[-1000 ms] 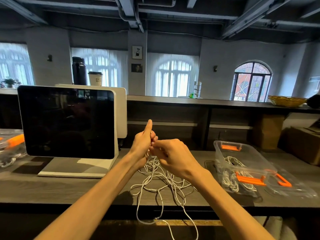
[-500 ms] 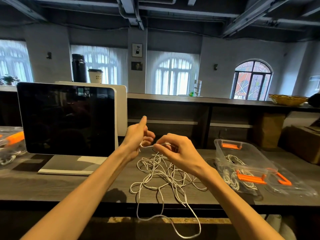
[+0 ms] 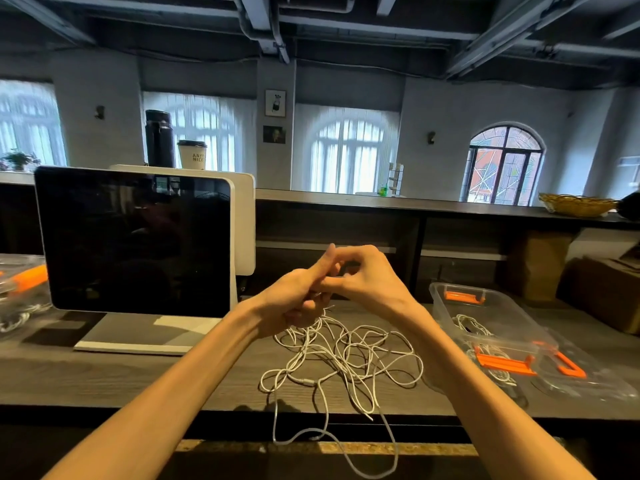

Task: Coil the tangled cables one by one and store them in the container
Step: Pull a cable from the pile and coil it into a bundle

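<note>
Both hands are raised together just above the far edge of the tangled white cables, which sprawl across the dark wooden counter with a couple of strands drooping over its front edge. The left hand is curled shut, its thumb pointing up, and a strand of the tangle rises right into its fist, so it looks closed on cable. The right hand arches over it with fingertips touching the left thumb, pinching there (what it pinches I cannot make out, the cable being too thin against the fingers). To the right of the tangle, near but not touching it, sits the clear plastic container with orange clips, a few white coils already lying inside; its clear lid rests beside it, further right. Left of the tangle stands a dark-screened monitor on a white base.
</note>
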Demonstrator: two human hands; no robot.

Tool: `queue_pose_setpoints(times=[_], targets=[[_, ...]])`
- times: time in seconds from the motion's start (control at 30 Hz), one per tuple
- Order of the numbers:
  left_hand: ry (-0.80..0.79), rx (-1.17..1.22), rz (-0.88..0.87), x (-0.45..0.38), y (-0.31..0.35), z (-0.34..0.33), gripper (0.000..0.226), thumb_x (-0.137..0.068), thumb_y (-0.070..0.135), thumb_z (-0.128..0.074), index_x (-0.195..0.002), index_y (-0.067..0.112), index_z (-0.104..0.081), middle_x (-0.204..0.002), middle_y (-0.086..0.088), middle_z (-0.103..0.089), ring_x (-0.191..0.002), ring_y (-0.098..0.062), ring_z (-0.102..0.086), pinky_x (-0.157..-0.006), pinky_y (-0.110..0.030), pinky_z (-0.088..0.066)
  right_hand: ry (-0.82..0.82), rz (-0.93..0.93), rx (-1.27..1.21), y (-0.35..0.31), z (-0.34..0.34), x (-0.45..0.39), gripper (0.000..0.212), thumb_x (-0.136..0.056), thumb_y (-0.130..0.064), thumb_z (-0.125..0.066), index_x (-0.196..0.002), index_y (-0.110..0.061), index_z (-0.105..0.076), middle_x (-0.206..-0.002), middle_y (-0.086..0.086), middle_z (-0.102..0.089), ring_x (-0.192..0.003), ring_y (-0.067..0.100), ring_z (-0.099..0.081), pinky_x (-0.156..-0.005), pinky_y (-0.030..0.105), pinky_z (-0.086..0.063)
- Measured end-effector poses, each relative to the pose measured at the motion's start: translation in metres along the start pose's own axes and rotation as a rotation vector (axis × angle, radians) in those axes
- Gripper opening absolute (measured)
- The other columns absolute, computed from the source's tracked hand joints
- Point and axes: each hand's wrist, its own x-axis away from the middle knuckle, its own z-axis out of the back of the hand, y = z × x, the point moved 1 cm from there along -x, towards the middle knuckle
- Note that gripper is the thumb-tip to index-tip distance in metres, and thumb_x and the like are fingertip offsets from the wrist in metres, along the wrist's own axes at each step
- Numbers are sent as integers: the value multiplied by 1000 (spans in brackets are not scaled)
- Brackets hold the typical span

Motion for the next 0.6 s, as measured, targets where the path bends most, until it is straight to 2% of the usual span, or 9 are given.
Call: queue_pose_setpoints(times=[0.1, 0.2, 0.33, 0.47, 0.53, 0.6], targets=[[31, 76, -53, 1, 0, -3, 58, -84, 72, -50, -56, 21, -51, -52, 2, -31, -43, -10, -25, -43, -22, -24, -77, -103, -218, 3, 6, 4, 14, -89, -31, -79, -101, -25, -74, -78, -5, -72, -73, 10, -70, -61, 19, -55], [177, 214, -180, -1, 4, 4, 52, -91, 57, -58, -56, 20, -45, -47, 2, -32, -37, -10, -29, -38, -20, -27, -93, -197, -326, 12, 14, 8, 22, -93, -39, -71, -99, -18, -75, -67, -5, -65, -63, 10, -58, -59, 22, -48], [326, 362, -233, -3, 2, 19, 52, -97, 50, -56, -58, 19, -42, -47, 1, -33, -36, -9, -29, -38, -18, -26, 54, -202, -436, 20, 14, 14, 34, -101, -40, -59, -88, -12, -74, -59, -6, -46, -56, 7, -44, -55, 22, -41], [344, 305, -215, -4, -1, 10, 47, -91, 51, -66, -59, 20, -48, -50, 1, -34, -41, -9, -28, -41, -19, -24, 155, -90, -287, 12, 3, 14, 33, -104, -35, -56, -84, -16, -74, -56, -11, -49, -55, 4, -44, -52, 19, -35], [352, 269, -219, -4, 0, 2, 35, -84, 48, -75, -72, 18, -60, -56, -4, -42, -48, -13, -36, -45, -21, -30, 158, -35, -180, 5, -8, 13, 31, -104, -30, -58, -82, -15, -74, -62, -8, -62, -59, 3, -52, -56, 19, -41], [406, 262, -214, -6, 1, -5, 37, -79, 48, -80, -83, 14, -66, -73, -16, -59, -65, -25, -54, -57, -27, -42, 148, 5, -120, 2, -18, 13, 29, -104, -23, -58, -84, -11, -74, -72, -1, -70, -66, 10, -63, -62, 28, -52]])
